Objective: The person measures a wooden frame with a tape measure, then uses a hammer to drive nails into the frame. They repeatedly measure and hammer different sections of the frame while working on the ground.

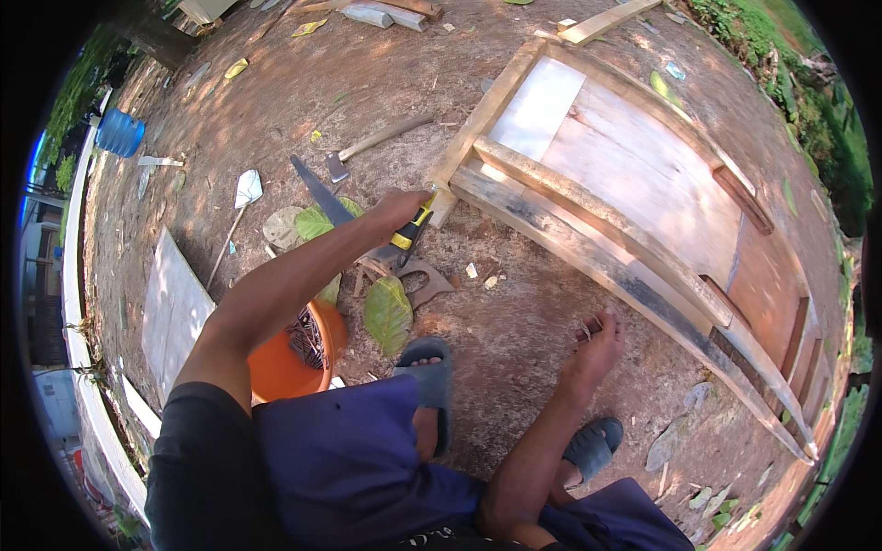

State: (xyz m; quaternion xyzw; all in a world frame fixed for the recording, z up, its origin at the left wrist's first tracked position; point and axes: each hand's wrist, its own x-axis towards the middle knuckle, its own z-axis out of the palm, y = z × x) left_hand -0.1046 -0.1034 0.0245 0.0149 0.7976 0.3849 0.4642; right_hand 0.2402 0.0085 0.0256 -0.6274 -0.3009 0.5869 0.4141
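Observation:
My left hand [401, 209] is closed around a yellow-and-black hand tool [411, 234], beside the near left corner of a wooden frame [588, 197]. Pale and brown sheet panels lie inside this frame, which rests on the ground. Under my left forearm lies a handsaw [322, 193], its blade partly covered by the arm. My right hand [597, 349] is held above the dirt near the frame's long side, fingers curled inward. Small dark shapes show at its fingers, too small to name. By my left knee, an orange bucket [292, 354] contains thin dark pieces resembling nails.
Beyond the saw lies a hatchet-like tool [336, 167] with a wooden handle. A flat grey board [175, 308] rests at left, and a blue water jug [119, 133] sits farther off. Large leaves [388, 317] and wood scraps dot the dirt. My sandalled feet flank the bare ground.

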